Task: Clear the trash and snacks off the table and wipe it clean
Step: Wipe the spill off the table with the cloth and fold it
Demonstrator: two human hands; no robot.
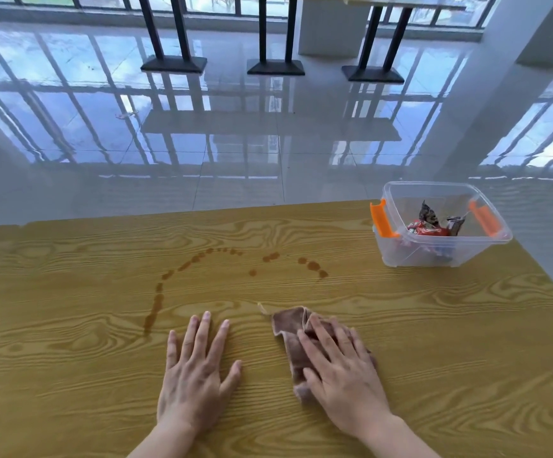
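A wood-grain table [70,375] carries a trail of brown liquid drops [182,267] curving from the left middle to the centre right. My right hand [341,368] presses flat on a crumpled brown cloth [288,325] near the table's front. My left hand [199,368] rests flat on the bare wood beside it, fingers spread, holding nothing. A clear plastic bin [397,252] with orange latches stands at the far right corner and holds snack wrappers [428,226].
Beyond the table's far edge lies a glossy tiled floor [235,143]. Black table legs [276,66] with flat bases stand at the back by the windows. A white pillar [499,77] rises at the right.
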